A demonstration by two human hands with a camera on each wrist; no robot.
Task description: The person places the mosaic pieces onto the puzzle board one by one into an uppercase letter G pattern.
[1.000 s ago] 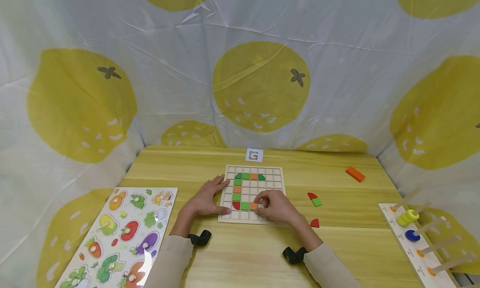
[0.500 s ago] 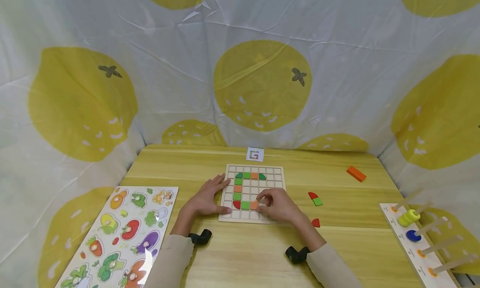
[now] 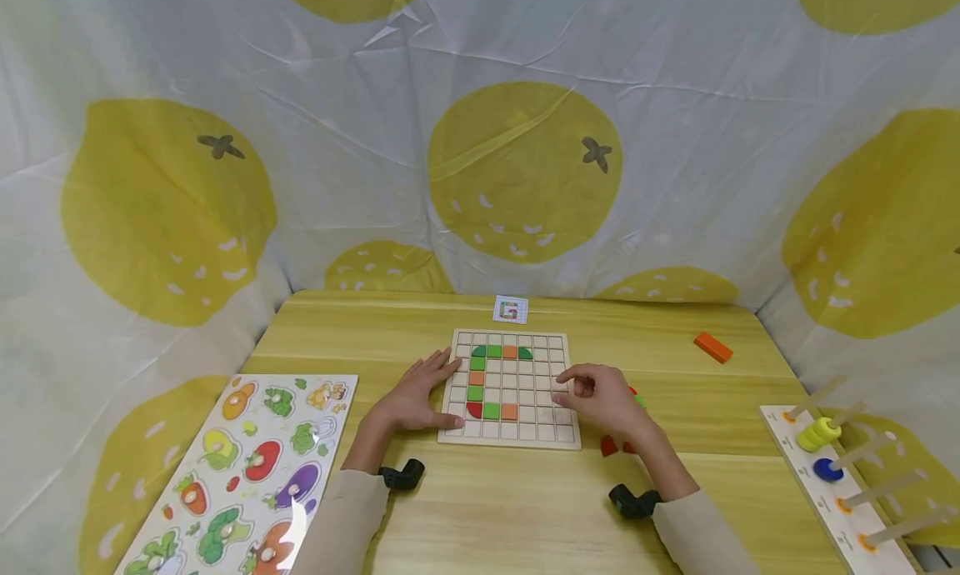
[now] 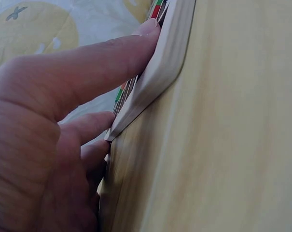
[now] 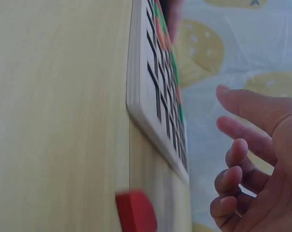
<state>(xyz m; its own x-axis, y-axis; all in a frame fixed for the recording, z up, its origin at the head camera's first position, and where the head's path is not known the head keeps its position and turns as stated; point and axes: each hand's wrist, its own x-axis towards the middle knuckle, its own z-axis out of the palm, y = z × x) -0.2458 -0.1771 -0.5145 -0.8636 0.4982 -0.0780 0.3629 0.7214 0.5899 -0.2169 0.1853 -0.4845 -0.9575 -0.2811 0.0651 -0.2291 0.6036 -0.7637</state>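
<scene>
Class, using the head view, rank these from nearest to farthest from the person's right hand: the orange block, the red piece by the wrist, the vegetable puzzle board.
From the right hand:
1. Red piece, just below the wrist.
2. Orange block, far right of the table.
3. Vegetable puzzle board, far left.

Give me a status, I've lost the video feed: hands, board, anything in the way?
Left hand flat on grid board left edge. Right hand empty over right edge, loosely curled. Red pieces lie beside it; nothing blocking.

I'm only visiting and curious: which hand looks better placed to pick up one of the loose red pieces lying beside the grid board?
Probably the right hand: it hangs empty at the board's right edge, close to the red piece. The left hand rests flat against the opposite edge.
</scene>
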